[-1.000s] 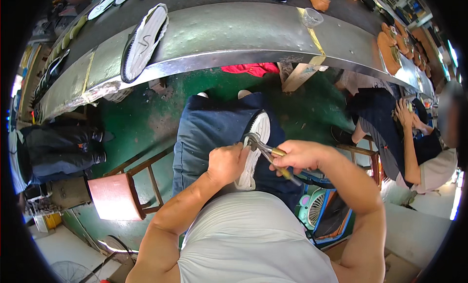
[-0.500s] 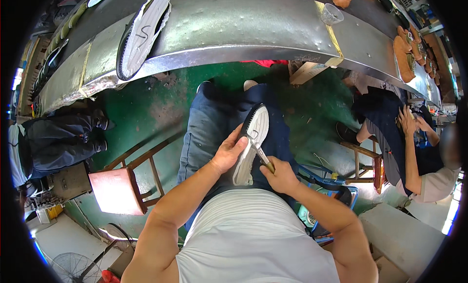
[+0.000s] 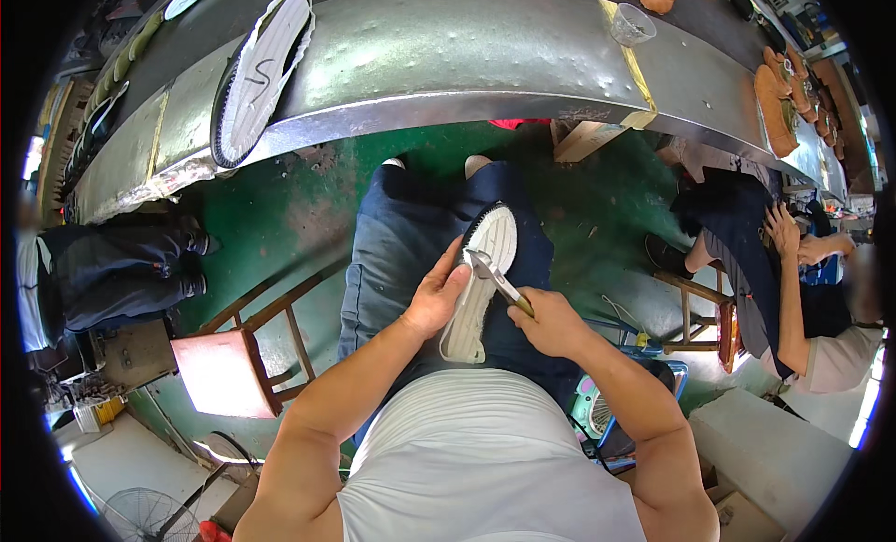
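A shoe upper on a last (image 3: 504, 240) lies sole up over my lap, its white underside showing and a black edge round the toe. My left hand (image 3: 436, 290) grips it at the left side, thumb on the rim and fingers mostly hidden beneath. In my right hand (image 3: 549, 322), closed round the yellowish handle, is a pair of lasting pincers (image 3: 499, 278). Their metal head touches the left edge of the underside near my left thumb. Whether the jaws are closed on the material is too small to tell.
Ahead runs a metal-topped bench (image 3: 448, 47) carrying another lasted shoe (image 3: 261, 75), a clear cup (image 3: 632, 25) and brown shoes (image 3: 775, 108). A wooden chair (image 3: 229, 369) stands left. At right a co-worker (image 3: 793, 290) sits beside a stool (image 3: 700, 313); another person (image 3: 121, 271) is left.
The pincers' head has shifted slightly up and left onto the shoe's edge, and my right hand has moved slightly right. The shoe in my left hand has turned slightly.
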Demonstrator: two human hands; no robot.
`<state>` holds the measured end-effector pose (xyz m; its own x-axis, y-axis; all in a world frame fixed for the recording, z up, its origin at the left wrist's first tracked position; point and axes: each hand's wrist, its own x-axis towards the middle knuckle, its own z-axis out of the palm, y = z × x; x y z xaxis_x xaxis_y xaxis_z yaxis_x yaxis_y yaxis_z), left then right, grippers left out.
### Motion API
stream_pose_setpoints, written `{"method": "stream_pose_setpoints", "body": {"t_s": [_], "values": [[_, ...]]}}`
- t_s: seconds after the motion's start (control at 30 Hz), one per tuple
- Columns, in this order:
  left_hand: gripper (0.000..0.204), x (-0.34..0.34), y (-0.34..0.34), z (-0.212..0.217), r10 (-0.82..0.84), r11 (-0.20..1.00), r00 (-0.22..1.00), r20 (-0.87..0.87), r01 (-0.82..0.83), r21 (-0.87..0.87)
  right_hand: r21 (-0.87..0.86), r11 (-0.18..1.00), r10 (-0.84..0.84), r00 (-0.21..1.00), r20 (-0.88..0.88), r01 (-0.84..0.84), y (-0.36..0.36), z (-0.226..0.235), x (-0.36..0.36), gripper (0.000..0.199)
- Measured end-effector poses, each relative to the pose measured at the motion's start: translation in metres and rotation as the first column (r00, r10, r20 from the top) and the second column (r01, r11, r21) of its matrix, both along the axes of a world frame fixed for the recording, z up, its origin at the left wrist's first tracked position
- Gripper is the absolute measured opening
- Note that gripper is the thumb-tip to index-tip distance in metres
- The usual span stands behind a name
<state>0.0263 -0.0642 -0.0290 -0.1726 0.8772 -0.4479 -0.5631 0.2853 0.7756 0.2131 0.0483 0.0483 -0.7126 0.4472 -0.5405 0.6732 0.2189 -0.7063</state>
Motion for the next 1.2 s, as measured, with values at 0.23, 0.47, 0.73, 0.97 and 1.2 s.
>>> {"method": "stream_pose_setpoints", "body": {"t_s": [0.23,0.47,0.73,0.97,1.2], "values": [[0.059,0.002,-0.007,-0.007,-0.058,0.998,0.985,-0.163,0.061,0.013,-0.631,0.734,-0.245,0.965,0.098,0.251,0.004,0.006,0.006,0.024],[0.059,0.005,-0.006,-0.005,-0.010,0.999,0.986,-0.167,0.018,0.042,-0.252,0.958,-0.172,0.977,-0.126,0.136,-0.013,-0.020,0.015,0.021],[0.059,0.005,-0.011,0.005,-0.060,0.998,0.873,-0.483,0.056,-0.021,-0.313,0.920,-0.246,0.969,0.004,0.235,-0.026,-0.022,-0.012,0.024],[0.053,-0.002,-0.001,0.016,-0.012,0.947,0.478,-0.878,0.287,0.143,-0.828,0.460,-0.501,0.864,0.056,0.321,-0.030,-0.044,0.011,0.021],[0.042,0.002,0.006,0.031,-0.118,0.963,0.434,-0.893,0.271,0.005,-0.466,0.829,-0.329,0.944,0.038,0.308,0.008,0.000,0.029,0.039]]}}
